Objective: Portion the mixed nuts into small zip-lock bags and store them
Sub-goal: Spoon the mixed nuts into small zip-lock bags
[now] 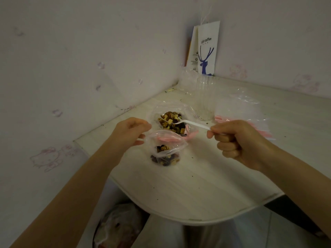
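Observation:
A small zip-lock bag (165, 153) with a pink seal stands on the white table (179, 190), partly filled with mixed nuts. My left hand (130, 131) pinches its open rim at the left. Just behind it a larger clear bag (172, 120) lies open with a heap of mixed nuts inside. My right hand (234, 140) grips the handle of a white plastic spoon (189, 122), whose bowl rests in the nuts of the larger bag.
A stack of clear plastic cups (206, 99) stands behind the bags. Several flat zip-lock bags (250, 113) with pink seals lie at the right. A white coffee paper bag (206, 51) leans in the wall corner. A lined bin (118, 226) sits below the table's curved edge.

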